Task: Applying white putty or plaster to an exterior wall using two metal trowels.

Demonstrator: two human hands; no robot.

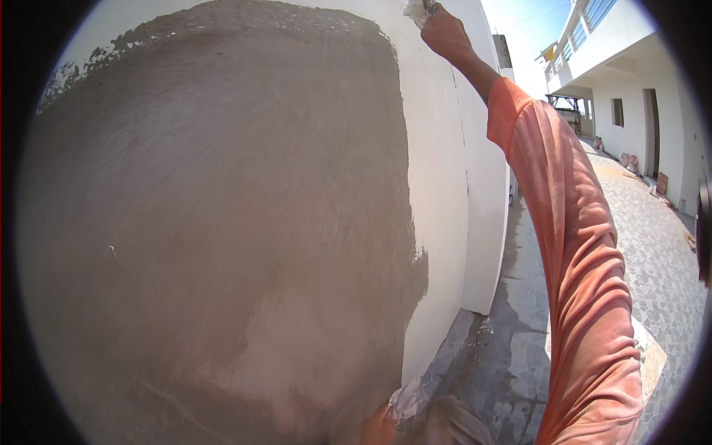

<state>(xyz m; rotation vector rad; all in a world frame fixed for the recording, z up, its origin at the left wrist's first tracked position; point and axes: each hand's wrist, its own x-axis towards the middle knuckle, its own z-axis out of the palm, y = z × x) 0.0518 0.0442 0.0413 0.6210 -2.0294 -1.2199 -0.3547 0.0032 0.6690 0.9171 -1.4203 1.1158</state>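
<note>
At the top of the head view my right hand [445,35], its arm in an orange sleeve reaching up, is closed on a pale, plaster-smeared tool [417,10]. The picture's upper edge cuts this tool off, so its kind does not show. Low in the middle, my left hand [380,426] is closed at the edge of a whitish, plaster-smeared piece [405,401], only partly visible. Facing me is a wall with a broad grey-brown coat [222,193], ragged at its edges. A smooth white strip [434,185] borders that coat on the right.
A narrow grey paved strip [519,297] runs along the wall's foot. Beyond it lies pale patterned paving [660,245]. A white building [630,111] with a doorway stands at far right, with bags [629,162] against its base. A pale slab [650,356] shows behind my right sleeve.
</note>
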